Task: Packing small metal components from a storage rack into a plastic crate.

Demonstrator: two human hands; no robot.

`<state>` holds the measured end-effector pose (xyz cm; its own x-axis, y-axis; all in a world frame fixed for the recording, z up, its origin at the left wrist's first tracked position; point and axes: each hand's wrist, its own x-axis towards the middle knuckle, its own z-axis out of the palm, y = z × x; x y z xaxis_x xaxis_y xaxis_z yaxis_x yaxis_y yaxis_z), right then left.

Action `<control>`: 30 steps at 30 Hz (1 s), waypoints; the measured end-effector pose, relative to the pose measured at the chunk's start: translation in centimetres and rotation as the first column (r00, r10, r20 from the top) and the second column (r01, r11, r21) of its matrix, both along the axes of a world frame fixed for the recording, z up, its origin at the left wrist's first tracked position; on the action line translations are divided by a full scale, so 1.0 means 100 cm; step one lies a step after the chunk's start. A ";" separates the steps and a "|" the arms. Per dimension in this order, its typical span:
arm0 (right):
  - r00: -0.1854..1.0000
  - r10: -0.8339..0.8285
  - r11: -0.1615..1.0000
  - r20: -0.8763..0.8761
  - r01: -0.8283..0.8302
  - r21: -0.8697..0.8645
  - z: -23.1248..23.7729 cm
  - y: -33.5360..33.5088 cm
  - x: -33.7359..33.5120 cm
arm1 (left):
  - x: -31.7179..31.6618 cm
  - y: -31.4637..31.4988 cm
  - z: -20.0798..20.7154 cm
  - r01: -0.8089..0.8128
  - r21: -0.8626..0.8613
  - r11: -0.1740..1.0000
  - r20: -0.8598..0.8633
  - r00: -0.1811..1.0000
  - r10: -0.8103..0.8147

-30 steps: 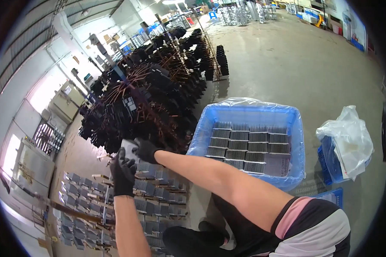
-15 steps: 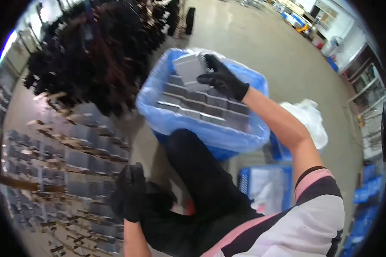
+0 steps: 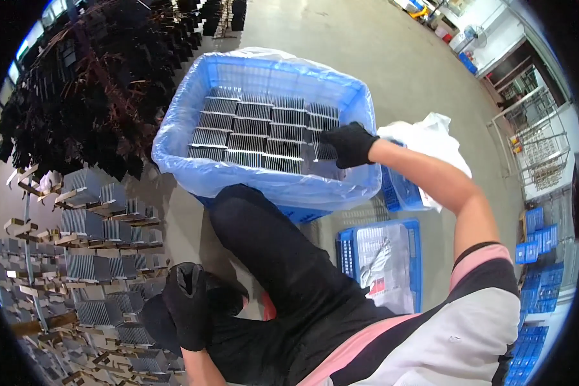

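Note:
A tub (image 3: 202,64) lined with clear blue plastic film stands in front of me. Rows of grey finned metal blocks (image 3: 249,127) lie packed inside it. At the right end of these rows my right hand (image 3: 350,145), in a black glove, is closed on a finned metal block (image 3: 323,150); the glove covers part of that block. My left hand (image 3: 188,299), also black-gloved, is curled beside my leg, left of the tub. Its fingers are bent in toward the thumb, and nothing shows in them.
To my left, racks hold grey finned blocks (image 3: 83,223), with dark parts (image 3: 77,96) hanging farther back. Right of the tub are a white plastic bag (image 3: 424,138) and a blue crate (image 3: 415,264) with plastic film. Blue crates (image 3: 537,283) are stacked at the far right.
My right hand has moved down with the grey finned block, from above the tub to the right end of the rows. The view has shifted; my left hand stays curled by my leg.

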<state>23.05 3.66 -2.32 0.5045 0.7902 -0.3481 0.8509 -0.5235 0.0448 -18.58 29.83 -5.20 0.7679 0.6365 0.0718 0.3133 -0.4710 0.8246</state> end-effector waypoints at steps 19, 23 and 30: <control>0.984 0.118 0.900 0.137 -0.048 -0.433 -0.056 0.012 0.017 | 0.018 -0.005 -0.003 0.066 0.182 0.981 -0.190 0.981 -0.031; 0.989 0.106 0.934 0.101 -0.064 -0.351 -0.058 0.022 0.013 | 0.001 0.004 -0.009 0.050 0.199 0.979 -0.173 0.985 -0.015; 0.961 0.184 0.943 0.207 -0.113 -0.312 -0.068 -0.008 0.035 | -0.008 0.010 -0.010 0.076 0.531 0.844 0.162 0.969 -0.189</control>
<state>26.57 2.82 -9.15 0.4831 0.7421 -0.4646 0.8656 -0.3249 0.3810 -19.36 30.80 -6.16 0.7754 0.3560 0.5216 0.0721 -0.8705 0.4869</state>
